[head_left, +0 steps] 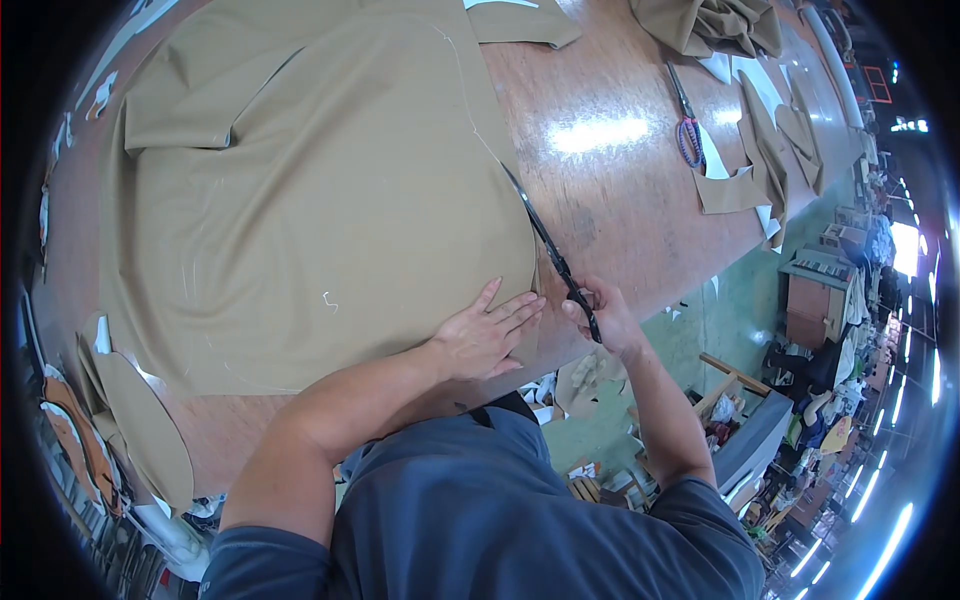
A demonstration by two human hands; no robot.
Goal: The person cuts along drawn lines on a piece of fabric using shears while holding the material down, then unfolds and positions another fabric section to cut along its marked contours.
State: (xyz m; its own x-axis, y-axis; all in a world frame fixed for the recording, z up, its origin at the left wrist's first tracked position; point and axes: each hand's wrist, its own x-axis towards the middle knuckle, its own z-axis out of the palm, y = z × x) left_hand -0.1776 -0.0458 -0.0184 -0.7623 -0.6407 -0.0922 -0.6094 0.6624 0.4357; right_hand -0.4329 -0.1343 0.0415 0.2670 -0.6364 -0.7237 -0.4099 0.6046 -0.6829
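Note:
A large tan sheet of fabric or leather (330, 220) covers much of the table, with thin pale marking lines drawn on it. My left hand (485, 333) lies flat on its lower right part, fingers spread. In my right hand (607, 315) is a pair of black scissors (548, 240), held by the handles at the table's near edge. The blades point up and to the left, and their tips meet the sheet's right edge by a marked line. Whether the blades are apart I cannot tell.
A second pair of scissors (688, 130) lies on the wooden table (600, 185) at the upper right, beside tan offcuts (728, 192). A bunched tan piece (705, 25) sits at the far edge. Scraps lie on the green floor (690, 335) near a wooden-framed bin (735, 400).

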